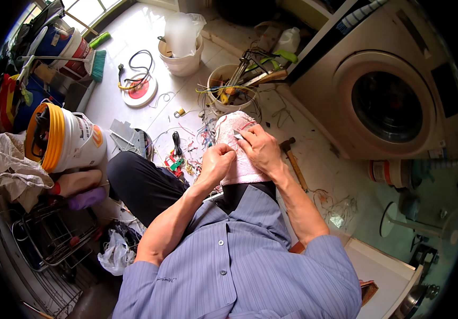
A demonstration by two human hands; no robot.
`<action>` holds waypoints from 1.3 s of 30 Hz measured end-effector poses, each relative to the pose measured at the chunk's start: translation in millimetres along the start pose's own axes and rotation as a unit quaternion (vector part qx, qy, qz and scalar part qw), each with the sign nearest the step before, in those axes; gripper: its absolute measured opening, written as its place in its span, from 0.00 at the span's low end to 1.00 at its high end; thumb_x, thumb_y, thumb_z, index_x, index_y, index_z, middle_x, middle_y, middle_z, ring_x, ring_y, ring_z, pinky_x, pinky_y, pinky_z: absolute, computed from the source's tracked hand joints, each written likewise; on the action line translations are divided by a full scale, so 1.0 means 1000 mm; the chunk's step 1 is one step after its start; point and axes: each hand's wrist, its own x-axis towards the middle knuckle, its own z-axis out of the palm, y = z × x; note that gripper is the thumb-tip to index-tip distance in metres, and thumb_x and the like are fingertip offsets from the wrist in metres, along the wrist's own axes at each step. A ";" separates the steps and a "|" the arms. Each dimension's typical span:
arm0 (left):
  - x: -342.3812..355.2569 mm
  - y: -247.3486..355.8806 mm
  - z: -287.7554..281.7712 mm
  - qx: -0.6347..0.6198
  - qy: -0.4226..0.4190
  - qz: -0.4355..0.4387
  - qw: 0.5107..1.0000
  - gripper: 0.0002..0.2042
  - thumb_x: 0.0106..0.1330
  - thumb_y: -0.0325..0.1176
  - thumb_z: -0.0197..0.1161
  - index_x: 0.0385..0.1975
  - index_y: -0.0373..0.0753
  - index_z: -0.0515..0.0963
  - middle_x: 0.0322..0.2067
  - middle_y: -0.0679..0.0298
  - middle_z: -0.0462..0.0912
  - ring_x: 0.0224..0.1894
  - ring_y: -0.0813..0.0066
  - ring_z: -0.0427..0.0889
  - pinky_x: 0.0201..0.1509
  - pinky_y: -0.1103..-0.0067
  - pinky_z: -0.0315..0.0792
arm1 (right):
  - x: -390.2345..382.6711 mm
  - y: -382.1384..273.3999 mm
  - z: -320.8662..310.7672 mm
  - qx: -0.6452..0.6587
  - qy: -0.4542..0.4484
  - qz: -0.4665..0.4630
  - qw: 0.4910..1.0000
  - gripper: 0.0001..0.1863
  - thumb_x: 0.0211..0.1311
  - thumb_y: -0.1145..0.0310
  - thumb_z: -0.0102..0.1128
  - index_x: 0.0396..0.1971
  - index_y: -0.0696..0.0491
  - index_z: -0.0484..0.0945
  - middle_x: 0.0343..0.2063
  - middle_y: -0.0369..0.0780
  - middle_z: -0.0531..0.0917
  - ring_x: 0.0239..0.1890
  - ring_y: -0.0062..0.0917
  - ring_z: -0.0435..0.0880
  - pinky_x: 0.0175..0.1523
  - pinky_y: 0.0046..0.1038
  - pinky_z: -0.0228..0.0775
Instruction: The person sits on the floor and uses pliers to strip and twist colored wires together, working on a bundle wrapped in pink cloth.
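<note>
Silvery blade-like tool point(238, 136), small, above a pink towel point(228, 133); right hand point(261, 151) pinches it. Left hand point(218, 161) just beside, thumb and fingers pressed together; cannot tell what, if anything, lies between. Farther out, on pale floor point(133, 26): hammer point(296, 168) to the right, coloured wires point(175, 164) left. Washing machine point(340, 101), upper right.

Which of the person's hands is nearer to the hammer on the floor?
The right. The right hand is just left of the hammer, over the pink cloth; the left hand is farther left, beyond the right hand.
</note>
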 end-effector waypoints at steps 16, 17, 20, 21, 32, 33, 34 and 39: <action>-0.018 -0.010 -0.015 -0.151 0.003 -0.007 0.988 0.07 0.61 0.30 0.63 0.28 0.33 0.83 0.21 0.72 0.78 0.24 0.86 0.69 0.27 0.82 0.62 | 0.001 0.000 -0.002 -0.051 -0.019 -0.016 0.998 0.09 0.64 0.65 0.64 0.40 0.53 0.85 0.39 0.41 0.83 0.37 0.40 0.85 0.43 0.37 0.79; -0.019 -0.010 -0.015 -0.157 0.001 -0.011 0.988 0.07 0.61 0.30 0.63 0.28 0.33 0.83 0.21 0.73 0.77 0.23 0.86 0.68 0.27 0.82 0.61 | 0.001 0.001 -0.002 -0.055 -0.022 -0.018 0.998 0.10 0.65 0.65 0.64 0.40 0.53 0.85 0.39 0.41 0.83 0.37 0.40 0.85 0.43 0.37 0.79; -0.024 -0.011 -0.016 -0.154 0.003 -0.014 0.988 0.07 0.61 0.30 0.64 0.28 0.33 0.83 0.21 0.73 0.77 0.23 0.87 0.67 0.26 0.82 0.60 | -0.001 0.001 -0.002 -0.059 -0.022 -0.023 0.998 0.09 0.65 0.65 0.64 0.41 0.52 0.85 0.39 0.41 0.83 0.37 0.40 0.85 0.43 0.37 0.79; -0.025 -0.011 -0.016 -0.150 0.004 -0.014 0.989 0.07 0.61 0.30 0.64 0.28 0.33 0.83 0.21 0.73 0.77 0.22 0.87 0.67 0.26 0.82 0.60 | -0.001 0.001 -0.003 -0.059 -0.020 -0.025 0.998 0.09 0.65 0.65 0.64 0.41 0.52 0.85 0.39 0.41 0.83 0.37 0.39 0.85 0.43 0.37 0.79; -0.037 -0.022 -0.009 -0.178 0.024 0.015 0.984 0.04 0.62 0.28 0.66 0.27 0.35 0.83 0.19 0.75 0.74 0.21 0.89 0.64 0.24 0.83 0.55 | -0.010 -0.001 -0.010 -0.058 0.020 -0.027 0.998 0.09 0.63 0.67 0.66 0.41 0.52 0.85 0.39 0.40 0.83 0.37 0.39 0.85 0.42 0.37 0.78; -0.040 -0.020 -0.011 -0.176 0.018 0.011 0.984 0.04 0.62 0.28 0.66 0.27 0.35 0.83 0.19 0.75 0.74 0.21 0.89 0.64 0.24 0.83 0.56 | -0.010 -0.001 -0.010 -0.054 0.024 -0.029 0.998 0.09 0.62 0.68 0.66 0.42 0.52 0.85 0.39 0.40 0.83 0.37 0.39 0.85 0.42 0.36 0.79; -0.042 -0.017 -0.015 -0.174 0.013 0.008 0.985 0.04 0.62 0.27 0.66 0.27 0.35 0.83 0.19 0.75 0.74 0.21 0.89 0.65 0.25 0.83 0.56 | -0.010 0.000 -0.010 -0.055 0.031 -0.027 0.998 0.10 0.62 0.68 0.66 0.42 0.52 0.85 0.39 0.41 0.83 0.37 0.39 0.85 0.42 0.36 0.79; -0.059 -0.022 -0.023 -0.153 0.017 -0.014 0.988 0.05 0.62 0.29 0.65 0.29 0.34 0.83 0.21 0.74 0.76 0.22 0.88 0.66 0.25 0.83 0.59 | -0.009 0.008 -0.010 -0.040 0.039 -0.013 0.998 0.10 0.62 0.68 0.66 0.43 0.52 0.86 0.40 0.41 0.84 0.37 0.39 0.86 0.42 0.36 0.79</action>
